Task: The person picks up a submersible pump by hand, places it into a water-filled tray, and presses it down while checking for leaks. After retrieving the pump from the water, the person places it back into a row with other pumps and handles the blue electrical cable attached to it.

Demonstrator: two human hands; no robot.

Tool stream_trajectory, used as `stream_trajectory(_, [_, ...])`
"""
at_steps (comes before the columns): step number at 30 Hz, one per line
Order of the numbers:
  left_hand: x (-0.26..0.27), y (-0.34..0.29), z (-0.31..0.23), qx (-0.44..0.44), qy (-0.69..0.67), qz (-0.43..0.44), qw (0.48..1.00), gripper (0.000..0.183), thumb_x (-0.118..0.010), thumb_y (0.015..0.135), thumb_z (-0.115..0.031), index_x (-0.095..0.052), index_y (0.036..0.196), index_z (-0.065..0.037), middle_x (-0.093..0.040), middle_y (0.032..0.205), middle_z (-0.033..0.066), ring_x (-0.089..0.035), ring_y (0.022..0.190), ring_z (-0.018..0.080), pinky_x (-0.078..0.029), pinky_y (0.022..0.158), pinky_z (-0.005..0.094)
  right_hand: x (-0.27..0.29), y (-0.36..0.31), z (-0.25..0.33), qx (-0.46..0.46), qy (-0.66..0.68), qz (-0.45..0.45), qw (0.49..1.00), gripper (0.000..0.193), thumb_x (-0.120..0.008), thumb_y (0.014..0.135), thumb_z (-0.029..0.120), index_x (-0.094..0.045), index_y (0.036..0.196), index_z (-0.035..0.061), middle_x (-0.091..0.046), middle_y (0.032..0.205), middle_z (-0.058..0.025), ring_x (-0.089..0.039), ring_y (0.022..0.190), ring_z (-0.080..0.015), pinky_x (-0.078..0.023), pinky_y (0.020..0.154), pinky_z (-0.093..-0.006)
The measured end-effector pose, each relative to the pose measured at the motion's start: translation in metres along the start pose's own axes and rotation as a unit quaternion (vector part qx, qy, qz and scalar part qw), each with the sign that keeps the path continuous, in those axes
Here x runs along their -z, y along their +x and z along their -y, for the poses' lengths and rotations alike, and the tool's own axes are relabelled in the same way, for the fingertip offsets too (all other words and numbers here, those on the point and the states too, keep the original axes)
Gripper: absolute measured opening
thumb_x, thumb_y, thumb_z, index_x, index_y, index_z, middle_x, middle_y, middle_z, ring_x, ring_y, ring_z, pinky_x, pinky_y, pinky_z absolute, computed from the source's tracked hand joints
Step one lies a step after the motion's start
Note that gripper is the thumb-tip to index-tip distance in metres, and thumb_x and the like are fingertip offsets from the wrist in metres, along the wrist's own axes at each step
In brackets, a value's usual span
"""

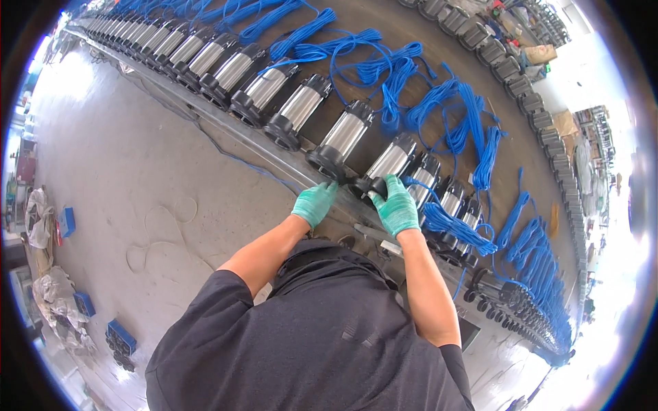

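A steel cylinder (389, 159) extends lengthwise away, ahead of the right hand (397, 209) (the nearer); left hand (315, 204) is apart; neither grip is discernible.

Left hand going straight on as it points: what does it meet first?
Likely the black base of the silver cylinder ahead; the gap, if any, from the left hand is unclear.

This long brown-topped bench (430, 41) with a grey metal edge (269, 154) is pretty packed: silver metal cylinders with black ends (345, 134) line the near side, and bundled bright blue cables (487, 161) sprawl all along behind them
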State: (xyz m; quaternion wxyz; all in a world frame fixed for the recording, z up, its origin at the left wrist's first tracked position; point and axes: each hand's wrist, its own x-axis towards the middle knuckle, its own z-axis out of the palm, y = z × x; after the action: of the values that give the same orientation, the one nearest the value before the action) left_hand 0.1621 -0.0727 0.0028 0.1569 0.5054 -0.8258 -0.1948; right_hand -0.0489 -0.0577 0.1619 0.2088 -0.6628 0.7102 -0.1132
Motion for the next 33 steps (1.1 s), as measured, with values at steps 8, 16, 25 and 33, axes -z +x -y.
stream_trajectory(8, [0.041, 0.023, -0.009, -0.087, 0.095, 0.1, 0.987, 0.029, -0.056, 0.09, -0.011, -0.067, 0.117, -0.01, -0.07, 0.097, 0.012, -0.072, 0.085, 0.0307, -0.058, 0.068, 0.0447, 0.002, 0.001, 0.002, -0.014, 0.005, 0.026, 1.0, 0.048, -0.073, 0.089, 0.026, -0.056, 0.126, 0.0004, -0.063, 0.121, -0.0218, -0.064, 0.106, -0.0428, -0.052, 0.089, -0.0481])
stream_trajectory(16, [0.025, 0.035, -0.028, -0.099, 0.133, 0.164, 0.972, 0.02, -0.056, 0.09, -0.011, -0.069, 0.105, -0.009, -0.073, 0.091, 0.0121, -0.073, 0.088, 0.031, -0.059, 0.072, 0.0424, 0.001, -0.004, 0.01, -0.031, 0.023, 0.011, 0.999, 0.045, -0.073, 0.089, 0.025, -0.056, 0.123, 0.001, -0.062, 0.119, -0.0215, -0.064, 0.104, -0.043, -0.053, 0.087, -0.0489])
stream_trajectory(25, [0.028, 0.015, -0.038, -0.029, 0.129, 0.115, 0.985, 0.028, -0.055, 0.093, -0.014, -0.069, 0.117, -0.011, -0.066, 0.112, 0.0115, -0.065, 0.105, 0.0298, -0.055, 0.083, 0.0419, -0.012, -0.005, 0.002, -0.008, 0.026, -0.046, 0.999, 0.043, -0.074, 0.088, 0.024, -0.056, 0.122, 0.0029, -0.062, 0.118, -0.0199, -0.063, 0.103, -0.0419, -0.053, 0.087, -0.048])
stream_trajectory(33, [0.009, 0.013, -0.015, -0.07, -0.134, -0.031, 0.988, 0.036, -0.054, 0.088, -0.004, -0.065, 0.122, -0.006, -0.066, 0.119, 0.0182, -0.06, 0.11, 0.0397, -0.05, 0.093, 0.0473, -0.015, -0.007, 0.002, -0.008, 0.062, -0.06, 0.996, 0.045, -0.073, 0.089, 0.021, -0.055, 0.128, 0.0047, -0.061, 0.119, -0.0194, -0.063, 0.106, -0.0402, -0.052, 0.09, -0.0471])
